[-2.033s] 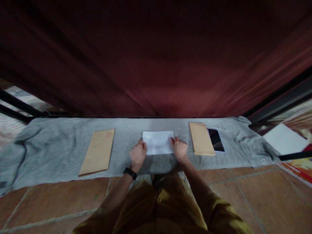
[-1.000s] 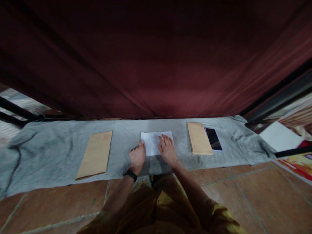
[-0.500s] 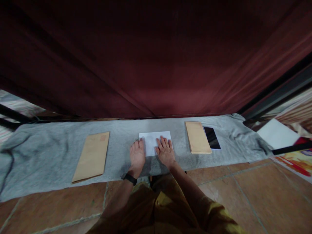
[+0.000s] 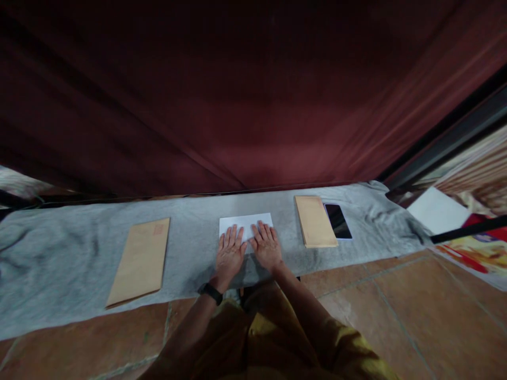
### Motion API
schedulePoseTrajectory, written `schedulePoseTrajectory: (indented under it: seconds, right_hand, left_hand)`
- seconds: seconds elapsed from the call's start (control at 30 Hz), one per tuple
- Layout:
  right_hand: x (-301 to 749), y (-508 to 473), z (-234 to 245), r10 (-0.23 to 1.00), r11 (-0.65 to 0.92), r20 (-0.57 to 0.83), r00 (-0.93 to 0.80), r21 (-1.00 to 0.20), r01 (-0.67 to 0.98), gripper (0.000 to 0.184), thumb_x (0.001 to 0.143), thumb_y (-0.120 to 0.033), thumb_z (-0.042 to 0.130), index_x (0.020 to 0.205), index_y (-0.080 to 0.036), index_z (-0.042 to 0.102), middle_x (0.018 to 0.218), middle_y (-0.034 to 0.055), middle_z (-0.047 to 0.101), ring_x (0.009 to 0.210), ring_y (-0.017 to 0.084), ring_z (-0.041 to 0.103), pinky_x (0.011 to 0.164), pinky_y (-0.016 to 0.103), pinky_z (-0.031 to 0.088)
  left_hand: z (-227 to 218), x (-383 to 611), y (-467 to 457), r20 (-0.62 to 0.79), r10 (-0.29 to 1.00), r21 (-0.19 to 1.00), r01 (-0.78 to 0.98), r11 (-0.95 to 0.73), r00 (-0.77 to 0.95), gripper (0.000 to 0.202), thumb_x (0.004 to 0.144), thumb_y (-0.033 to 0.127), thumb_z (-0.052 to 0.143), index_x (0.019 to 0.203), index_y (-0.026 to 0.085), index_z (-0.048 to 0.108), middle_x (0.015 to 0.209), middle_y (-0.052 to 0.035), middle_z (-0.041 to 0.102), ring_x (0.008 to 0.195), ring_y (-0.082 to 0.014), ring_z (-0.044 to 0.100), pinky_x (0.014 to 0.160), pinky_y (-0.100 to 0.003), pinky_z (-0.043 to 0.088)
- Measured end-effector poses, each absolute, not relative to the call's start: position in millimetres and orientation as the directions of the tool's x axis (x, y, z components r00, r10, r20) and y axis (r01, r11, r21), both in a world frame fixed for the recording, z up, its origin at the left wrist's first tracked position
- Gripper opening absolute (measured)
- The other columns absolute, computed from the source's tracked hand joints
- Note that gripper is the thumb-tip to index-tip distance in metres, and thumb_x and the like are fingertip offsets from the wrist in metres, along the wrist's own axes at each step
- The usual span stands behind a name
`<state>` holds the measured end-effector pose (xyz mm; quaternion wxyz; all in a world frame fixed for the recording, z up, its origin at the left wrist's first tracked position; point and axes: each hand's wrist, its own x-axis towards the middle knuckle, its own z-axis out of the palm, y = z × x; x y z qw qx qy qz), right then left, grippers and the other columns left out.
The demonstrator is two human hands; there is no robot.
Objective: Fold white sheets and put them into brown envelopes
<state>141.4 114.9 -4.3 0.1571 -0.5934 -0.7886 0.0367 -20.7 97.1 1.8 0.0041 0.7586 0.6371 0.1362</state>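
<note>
On white ppr [image 4: 245, 222], L hand [image 4: 229, 257] & R hand [image 4: 268, 250] are lying flat, open, 7 & 5 o'clock. Phone [image 4: 338, 220] is sitting at 3.

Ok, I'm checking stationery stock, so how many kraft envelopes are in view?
2 visible: one kraft envelope left of the white paper, a second kraft envelope between the paper and smartphone. More may be hidden underneath.

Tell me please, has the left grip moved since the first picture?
Yes: the left grip has moved rightward, away from the left brown envelope, further onto the white paper.
</note>
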Motion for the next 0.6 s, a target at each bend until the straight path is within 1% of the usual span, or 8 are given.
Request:
schedulePoseTrajectory:
  seconds: [0.13,0.3,0.4,0.5,0.6]
  right_hand:
    - [155.6,115.1,-7.9,0.955,0.251,0.223,-0.197,-0.248,0.936,0.057,0.107,-0.045,0.037,0.156,-0.017,0.039,0.162,0.0134,0.037,0.149,0.03,0.035,0.122,0.049,0.023]
    - [176.3,112.5,-10.0,0.967,0.194,0.212,-0.144,-0.239,0.951,0.06,0.107,-0.044,0.038,0.157,-0.012,0.036,0.162,0.0156,0.038,0.149,0.033,0.034,0.122,0.053,0.019]
    - [184.7,112.2,-7.8,0.974,0.166,0.19,-0.12,-0.247,0.955,0.061,0.106,-0.043,0.04,0.157,-0.01,0.036,0.161,0.016,0.039,0.148,0.033,0.034,0.122,0.054,0.019]
    - [187.6,118.5,1.5,0.984,0.124,0.157,-0.081,-0.286,0.95,0.055,0.106,-0.038,0.042,0.153,-0.011,0.043,0.158,0.0157,0.044,0.145,0.032,0.039,0.12,0.051,0.025]
    - [184.6,133.5,17.0,0.996,0.021,0.088,0.013,-0.367,0.93,0.045,0.103,-0.03,0.045,0.144,-0.014,0.054,0.146,0.0159,0.057,0.133,0.029,0.052,0.112,0.044,0.036]
  left_hand:
    - [-0.7,-28.5,93.1,0.223,0.966,0.172,0.97,-0.174,0.133,0.059,0.104,0.041,0.033,0.156,0.013,0.039,0.163,-0.0155,0.036,0.153,-0.0303,0.029,0.124,-0.052,0.026]
    - [-2.5,-43.8,85.8,0.24,0.963,0.166,0.973,-0.162,0.119,0.062,0.105,0.043,0.032,0.156,0.009,0.037,0.161,-0.017,0.039,0.153,-0.0316,0.031,0.123,-0.052,0.027]
    - [-2.7,-51.3,82.1,0.246,0.962,0.162,0.973,-0.163,0.12,0.063,0.105,0.044,0.031,0.156,0.009,0.037,0.161,-0.0181,0.039,0.152,-0.0331,0.032,0.123,-0.055,0.028]
    - [-4.1,-54.8,80.8,0.244,0.961,0.163,0.972,-0.172,0.129,0.063,0.104,0.044,0.031,0.157,0.009,0.037,0.16,-0.0188,0.039,0.151,-0.0343,0.033,0.121,-0.057,0.029]
    - [-6.1,-55.5,81.3,0.255,0.958,0.147,0.974,-0.172,0.131,0.065,0.104,0.047,0.031,0.157,0.01,0.036,0.16,-0.0189,0.039,0.151,-0.0342,0.033,0.121,-0.056,0.029]
